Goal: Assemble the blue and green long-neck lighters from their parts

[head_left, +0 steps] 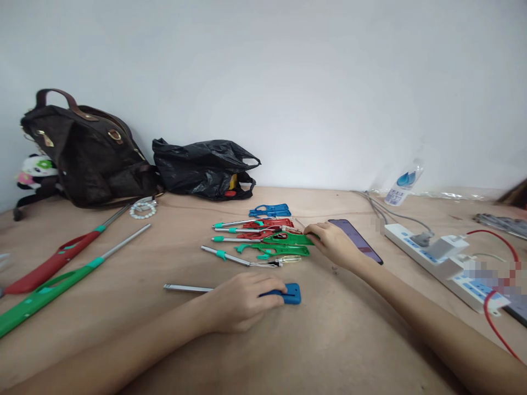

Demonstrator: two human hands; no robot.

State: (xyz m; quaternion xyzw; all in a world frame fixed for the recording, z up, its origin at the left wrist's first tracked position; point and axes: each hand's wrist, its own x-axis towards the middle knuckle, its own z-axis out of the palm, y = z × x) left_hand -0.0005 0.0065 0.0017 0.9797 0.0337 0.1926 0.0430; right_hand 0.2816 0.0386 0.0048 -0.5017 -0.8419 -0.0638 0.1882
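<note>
My left hand (247, 299) is closed over a blue lighter body (292, 294) near the front of the table, its metal tube (187, 288) pointing left. Further back, my right hand (331, 241) pinches the right end of a green casing half (288, 238). Another green casing half (288, 250) lies just in front of it. Red casing pieces (267, 223) and several metal tubes with teal parts (233, 239) lie to the left and behind. A blue casing half (270, 210) rests at the back of the group. One tube with wires (230, 256) lies nearest my left hand.
At the left are a red lighter (57, 262) and a green lighter (53, 291). Behind stand a dark bag (90, 159), a black plastic bag (201, 167) and a bracelet (143, 208). Rightward are a phone (356, 241), a power strip (436, 266) and a bottle (404, 184).
</note>
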